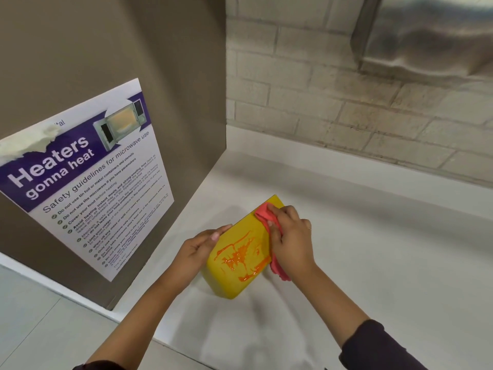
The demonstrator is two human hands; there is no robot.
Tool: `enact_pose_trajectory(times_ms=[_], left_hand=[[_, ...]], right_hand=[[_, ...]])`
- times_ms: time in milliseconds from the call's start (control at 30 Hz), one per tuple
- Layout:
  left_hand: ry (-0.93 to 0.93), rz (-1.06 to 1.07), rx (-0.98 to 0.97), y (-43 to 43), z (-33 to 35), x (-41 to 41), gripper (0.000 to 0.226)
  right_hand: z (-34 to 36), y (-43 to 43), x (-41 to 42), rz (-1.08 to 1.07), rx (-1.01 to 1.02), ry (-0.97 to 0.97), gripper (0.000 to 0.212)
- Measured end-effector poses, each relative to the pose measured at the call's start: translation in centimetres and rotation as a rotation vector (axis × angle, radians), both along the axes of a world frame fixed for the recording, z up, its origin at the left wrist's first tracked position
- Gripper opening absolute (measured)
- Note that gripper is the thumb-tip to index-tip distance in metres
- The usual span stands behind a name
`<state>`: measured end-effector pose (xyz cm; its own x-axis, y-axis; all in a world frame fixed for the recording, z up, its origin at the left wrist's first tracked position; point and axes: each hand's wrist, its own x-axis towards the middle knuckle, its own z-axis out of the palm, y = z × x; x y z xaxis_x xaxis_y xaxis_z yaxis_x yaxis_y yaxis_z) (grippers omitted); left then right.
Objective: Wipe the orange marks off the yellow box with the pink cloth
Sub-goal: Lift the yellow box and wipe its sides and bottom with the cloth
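A: We log the box on the counter, tilted up between the two hands. The marks are wet-looking and orange, spread across the face nearer the left hand.

B: Hands?

A: The left hand has its fingers laid straight along the box's edge, bracing it, not curled round it. The right hand is clenched on the cloth, which is bunched against the box's far edge. A tail of it hangs under the wrist.

B: So we judge the wipe barely begun?

A: Yes. The cloth sits beside the marks, not on them.

B: Risks?

A: First, smearing. The marks look thick, so one hard pass towards the left hand could drag orange over clean yellow and onto those bracing fingers.

B: And the box itself?

A: It is only propped, with no real grip on it. A push from the right hand could slide or tip it out from under the left, down onto the counter.

B: The cloth?

A: It is bunched small. We expect it to load up fast and redeposit unless it is refolded. The poster beyond the left hand is well clear.
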<state>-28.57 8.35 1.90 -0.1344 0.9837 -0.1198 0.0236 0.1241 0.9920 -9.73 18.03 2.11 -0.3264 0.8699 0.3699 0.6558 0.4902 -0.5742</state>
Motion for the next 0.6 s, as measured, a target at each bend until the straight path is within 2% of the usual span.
enact_pose_trajectory(times_ms=[167, 267, 367, 500, 600], left_hand=[[0.018, -0.005, 0.003, 0.0, -0.2, 0.0, 0.032], [0.040, -0.030, 0.019, -0.1, -0.2, 0.1, 0.031], [0.056, -0.053, 0.047, -0.2, -0.1, 0.1, 0.031], [0.045, -0.035, 0.054, -0.3, -0.3, 0.1, 0.032], [0.033, -0.014, 0.056, -0.3, -0.3, 0.2, 0.032]], right_hand=[[-0.7, -1.7, 1.2, 0.191, 0.042, -0.086, 0.040], [-0.7, -0.6, 2.3, 0.041, 0.024, -0.013, 0.041], [-0.2, 1.2, 2.2, -0.105, -0.051, 0.067, 0.033], [0.4, 2.0, 1.0, -0.090, -0.055, 0.016, 0.034], [0.7, 1.0, 0.2, 0.028, -0.010, -0.048, 0.038]])
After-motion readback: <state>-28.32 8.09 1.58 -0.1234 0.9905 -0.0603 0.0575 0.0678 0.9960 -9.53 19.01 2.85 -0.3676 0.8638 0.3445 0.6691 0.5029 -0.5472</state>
